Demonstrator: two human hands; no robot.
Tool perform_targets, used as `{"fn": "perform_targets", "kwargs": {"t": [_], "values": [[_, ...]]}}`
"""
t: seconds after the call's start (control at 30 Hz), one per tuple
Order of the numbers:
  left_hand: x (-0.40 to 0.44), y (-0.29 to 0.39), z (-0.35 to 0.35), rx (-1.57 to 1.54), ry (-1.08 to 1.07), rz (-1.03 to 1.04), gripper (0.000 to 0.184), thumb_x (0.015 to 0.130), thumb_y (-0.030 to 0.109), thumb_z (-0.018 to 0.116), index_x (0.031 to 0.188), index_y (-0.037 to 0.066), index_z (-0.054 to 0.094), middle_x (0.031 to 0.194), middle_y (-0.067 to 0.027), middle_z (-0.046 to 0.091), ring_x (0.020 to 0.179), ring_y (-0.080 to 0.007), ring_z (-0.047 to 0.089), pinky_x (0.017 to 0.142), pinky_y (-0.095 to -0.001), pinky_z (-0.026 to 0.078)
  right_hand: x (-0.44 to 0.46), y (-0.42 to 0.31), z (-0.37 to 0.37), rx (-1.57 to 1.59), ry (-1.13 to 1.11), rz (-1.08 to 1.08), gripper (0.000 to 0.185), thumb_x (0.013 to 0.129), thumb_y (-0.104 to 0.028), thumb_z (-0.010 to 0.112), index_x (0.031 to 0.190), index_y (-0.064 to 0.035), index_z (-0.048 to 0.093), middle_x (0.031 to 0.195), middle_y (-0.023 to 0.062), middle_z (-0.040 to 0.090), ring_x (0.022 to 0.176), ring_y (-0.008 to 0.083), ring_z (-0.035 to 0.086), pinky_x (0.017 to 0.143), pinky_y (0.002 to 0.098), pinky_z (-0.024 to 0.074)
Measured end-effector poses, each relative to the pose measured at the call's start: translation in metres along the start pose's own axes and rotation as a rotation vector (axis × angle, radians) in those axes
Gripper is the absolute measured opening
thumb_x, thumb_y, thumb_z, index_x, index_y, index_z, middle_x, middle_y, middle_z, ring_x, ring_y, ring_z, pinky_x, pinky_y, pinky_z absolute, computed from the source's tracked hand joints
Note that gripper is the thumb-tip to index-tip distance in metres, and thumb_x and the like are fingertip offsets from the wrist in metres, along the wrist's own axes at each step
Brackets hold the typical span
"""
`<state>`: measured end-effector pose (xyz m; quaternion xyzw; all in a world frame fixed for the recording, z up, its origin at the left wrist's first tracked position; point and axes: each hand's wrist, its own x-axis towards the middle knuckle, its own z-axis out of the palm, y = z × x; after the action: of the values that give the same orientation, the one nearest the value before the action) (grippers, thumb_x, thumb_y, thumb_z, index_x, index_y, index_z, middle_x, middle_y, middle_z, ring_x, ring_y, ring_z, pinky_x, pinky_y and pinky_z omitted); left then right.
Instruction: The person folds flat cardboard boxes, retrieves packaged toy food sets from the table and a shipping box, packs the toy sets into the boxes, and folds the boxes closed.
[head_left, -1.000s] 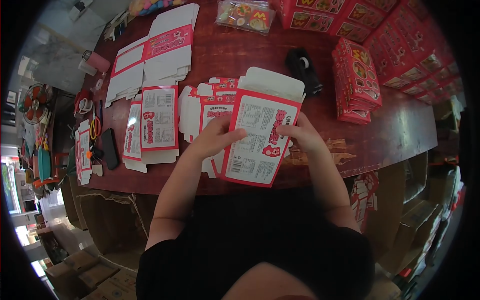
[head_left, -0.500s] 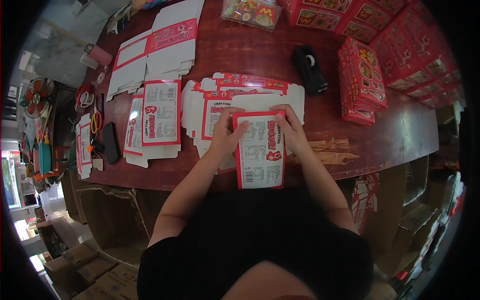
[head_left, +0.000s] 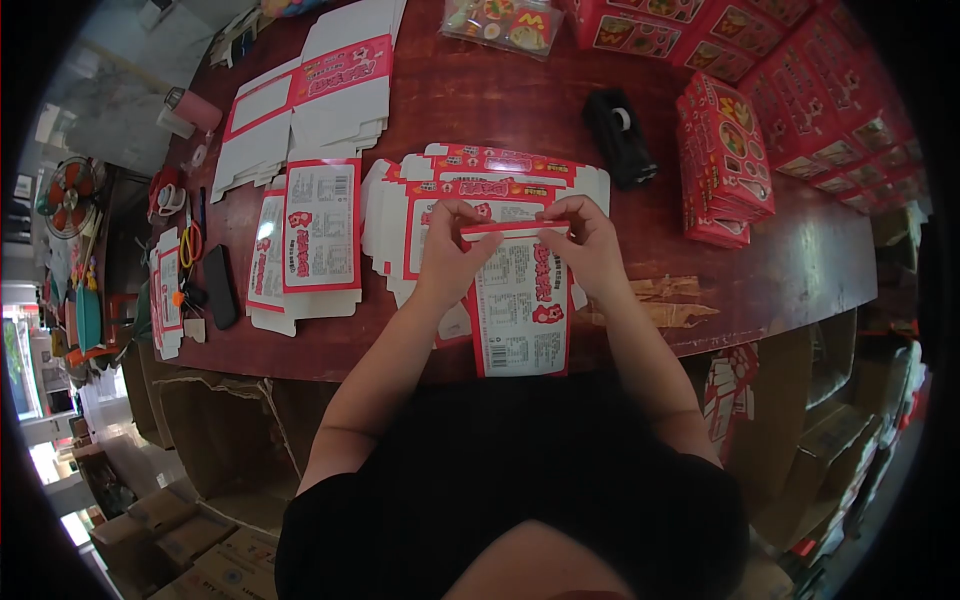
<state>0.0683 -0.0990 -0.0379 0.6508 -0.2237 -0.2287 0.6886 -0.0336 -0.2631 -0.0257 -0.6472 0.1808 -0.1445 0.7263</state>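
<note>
A red and white printed carton (head_left: 522, 310) lies in front of my body, its near end at the table edge. My left hand (head_left: 455, 250) pinches the left side of its far end, thumb on the near face and fingers behind. On the right side my right hand (head_left: 588, 245) pinches the same end in the same way. Between the two hands a narrow red strip of the carton's end stands folded across. Just beyond lies a pile of flat cartons (head_left: 425, 190), partly covered by my hands.
More flat carton stacks (head_left: 323, 225) lie at left, near scissors (head_left: 190, 245), a black phone-like slab (head_left: 220, 285) and a pink bottle (head_left: 195, 108). A black tape dispenser (head_left: 618, 140) stands right of centre. Filled-out red boxes (head_left: 725, 160) are stacked at right. Brown tape strips (head_left: 665, 302) lie near the edge.
The carton's far end has been bent over, so a red strip now shows between my hands. My fingers have curled more tightly around that end.
</note>
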Motion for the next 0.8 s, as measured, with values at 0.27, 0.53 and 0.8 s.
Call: {"fn": "perform_targets", "kwargs": {"t": [0.27,0.53,0.8], "values": [[0.008,0.021,0.006,-0.142,0.078,-0.187,0.017,0.081,0.006,0.063,0.092,0.004,0.051,0.092,-0.0049,0.057,0.088,-0.0127,0.056,0.077,-0.0261,0.047,0.013,-0.009,0.002,0.156,0.017,0.165,0.013,0.081,-0.004,0.063,0.092,-0.0031,0.057,0.083,0.0029,0.061,0.078,0.0091,0.057,0.068,0.0217,0.0465],[-0.011,0.012,-0.016,-0.124,-0.079,-0.237,0.015,0.091,0.015,0.055,0.101,0.004,0.053,0.104,-0.0069,0.056,0.096,-0.0125,0.053,0.084,-0.0263,0.044,0.008,-0.006,-0.019,0.130,-0.164,0.144,0.010,0.084,-0.006,0.061,0.092,0.0000,0.064,0.095,0.0071,0.065,0.085,0.0108,0.060,0.077,0.0231,0.0487],[-0.032,-0.001,0.000,-0.018,0.013,0.019,0.018,0.098,0.017,0.039,0.111,0.006,0.045,0.113,-0.0079,0.049,0.102,-0.0124,0.046,0.089,-0.0266,0.038,0.001,-0.007,-0.015,-0.085,-0.147,0.029,0.019,0.087,-0.006,0.057,0.105,0.0008,0.062,0.105,0.0087,0.064,0.093,0.0131,0.059,0.084,0.0262,0.0477]]}}
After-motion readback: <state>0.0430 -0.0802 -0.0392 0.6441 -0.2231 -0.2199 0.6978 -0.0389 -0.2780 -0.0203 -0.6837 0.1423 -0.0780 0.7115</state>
